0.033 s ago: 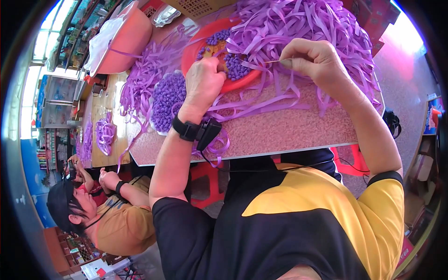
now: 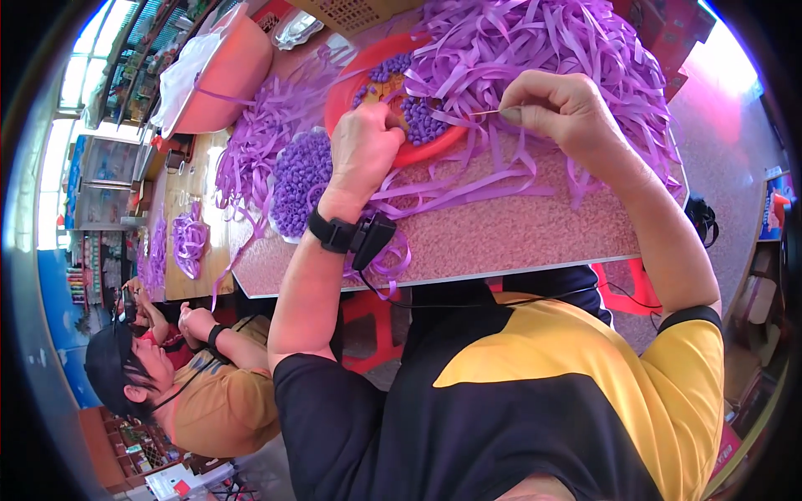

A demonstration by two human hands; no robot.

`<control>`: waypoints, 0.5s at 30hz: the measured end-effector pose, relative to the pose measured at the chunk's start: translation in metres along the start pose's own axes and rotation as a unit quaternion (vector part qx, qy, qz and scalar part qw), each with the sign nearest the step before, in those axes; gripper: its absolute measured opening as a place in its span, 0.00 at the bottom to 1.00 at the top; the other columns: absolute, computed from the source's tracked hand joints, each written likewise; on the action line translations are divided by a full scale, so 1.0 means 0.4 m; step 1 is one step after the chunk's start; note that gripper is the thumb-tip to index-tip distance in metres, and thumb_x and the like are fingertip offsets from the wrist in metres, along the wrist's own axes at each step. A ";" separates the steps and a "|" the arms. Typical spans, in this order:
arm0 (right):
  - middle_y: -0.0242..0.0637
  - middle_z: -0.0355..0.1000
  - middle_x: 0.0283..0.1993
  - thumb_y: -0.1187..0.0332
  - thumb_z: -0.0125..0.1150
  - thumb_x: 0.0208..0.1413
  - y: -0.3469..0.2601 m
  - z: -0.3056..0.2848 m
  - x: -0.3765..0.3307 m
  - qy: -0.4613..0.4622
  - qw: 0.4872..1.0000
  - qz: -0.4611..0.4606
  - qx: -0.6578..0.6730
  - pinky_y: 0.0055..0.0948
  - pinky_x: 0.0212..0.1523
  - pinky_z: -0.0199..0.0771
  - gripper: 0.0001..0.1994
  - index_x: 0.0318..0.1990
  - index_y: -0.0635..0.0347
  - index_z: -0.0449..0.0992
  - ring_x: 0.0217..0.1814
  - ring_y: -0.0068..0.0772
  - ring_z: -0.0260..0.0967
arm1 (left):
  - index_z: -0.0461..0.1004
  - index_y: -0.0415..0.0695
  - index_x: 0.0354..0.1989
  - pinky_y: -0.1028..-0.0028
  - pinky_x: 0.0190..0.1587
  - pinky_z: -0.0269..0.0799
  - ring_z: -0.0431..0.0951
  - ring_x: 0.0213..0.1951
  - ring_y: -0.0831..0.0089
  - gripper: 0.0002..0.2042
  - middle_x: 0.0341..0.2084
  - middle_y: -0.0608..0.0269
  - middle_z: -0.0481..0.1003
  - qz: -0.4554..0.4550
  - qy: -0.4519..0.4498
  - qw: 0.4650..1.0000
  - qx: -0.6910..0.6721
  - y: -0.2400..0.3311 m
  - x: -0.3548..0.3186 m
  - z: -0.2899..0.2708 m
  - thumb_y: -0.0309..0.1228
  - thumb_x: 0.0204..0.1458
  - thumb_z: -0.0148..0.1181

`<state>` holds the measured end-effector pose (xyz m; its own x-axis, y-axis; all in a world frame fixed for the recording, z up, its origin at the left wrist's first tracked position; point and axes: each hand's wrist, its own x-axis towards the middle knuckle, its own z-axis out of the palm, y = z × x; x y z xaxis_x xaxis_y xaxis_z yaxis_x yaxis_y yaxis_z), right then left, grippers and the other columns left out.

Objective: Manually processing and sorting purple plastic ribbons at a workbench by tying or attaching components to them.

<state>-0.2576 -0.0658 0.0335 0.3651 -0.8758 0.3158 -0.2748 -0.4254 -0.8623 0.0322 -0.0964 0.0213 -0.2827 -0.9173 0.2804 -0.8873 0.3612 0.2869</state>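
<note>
My right hand (image 2: 568, 117) is closed in a pinch on a thin, pale needle-like piece (image 2: 486, 112) that points left toward the red plastic bowl (image 2: 341, 102). Whether it is a needle or a taut thread I cannot tell. My left hand (image 2: 363, 149) is curled over the bowl's near left side, fingers closed. What they grip, if anything, is hidden. Purple beads (image 2: 424, 122) lie in the bowl over a yellowish bottom. Left of my left wrist, more purple beads (image 2: 296, 184) fill a pale dish. Long purple ribbons (image 2: 535, 50) are heaped behind and beside my right hand.
The pinkish table (image 2: 501, 238) has its near edge before my body. More ribbons (image 2: 263, 150) lie at left, beside a tilted pink basin (image 2: 221, 79) with white cloth. A yellow crate (image 2: 351, 12) stands at the back. At lower left sits another person (image 2: 209, 384); red stools (image 2: 368, 330) stand below.
</note>
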 end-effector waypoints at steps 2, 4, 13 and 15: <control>0.24 0.73 0.32 0.80 0.56 0.55 -0.009 -0.002 0.000 -0.016 1.000 0.012 -0.017 0.18 0.40 0.68 0.07 0.40 0.65 0.78 0.37 0.13 0.67 | 0.79 0.38 0.28 0.67 0.31 0.73 0.79 0.26 0.63 0.05 0.24 0.54 0.79 -0.028 0.051 0.988 -0.142 0.005 -0.001 -0.012 0.25 0.43 0.64; 0.26 0.74 0.32 0.81 0.56 0.55 -0.008 0.005 -0.003 -0.009 1.000 0.020 0.002 0.18 0.40 0.68 0.08 0.40 0.65 0.79 0.37 0.14 0.67 | 0.79 0.37 0.30 0.72 0.28 0.70 0.76 0.23 0.71 0.04 0.23 0.59 0.79 -0.094 0.046 0.951 -0.291 0.040 -0.013 -0.045 0.23 0.45 0.64; 0.34 0.77 0.37 0.85 0.55 0.55 -0.111 0.055 -0.024 0.013 0.999 -0.025 -0.019 0.21 0.39 0.72 0.12 0.44 0.64 0.80 0.37 0.20 0.72 | 0.75 0.33 0.39 0.78 0.23 0.67 0.73 0.22 0.76 0.06 0.26 0.60 0.75 -0.096 0.052 0.661 -0.742 0.168 -0.121 -0.052 0.20 0.54 0.60; 0.34 0.77 0.37 0.85 0.55 0.55 -0.121 0.066 -0.031 0.017 0.999 -0.020 -0.024 0.21 0.39 0.71 0.13 0.44 0.64 0.80 0.37 0.20 0.72 | 0.75 0.33 0.40 0.78 0.24 0.68 0.73 0.23 0.75 0.06 0.27 0.59 0.75 -0.092 0.046 0.624 -0.775 0.181 -0.132 -0.043 0.21 0.55 0.59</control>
<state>-0.2254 -0.0283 0.0611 0.3457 -0.8652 0.3632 -0.3043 -0.4695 -0.8288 -0.0108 -0.0189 0.0430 -0.1428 -0.9795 0.1422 0.5355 0.0443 0.8434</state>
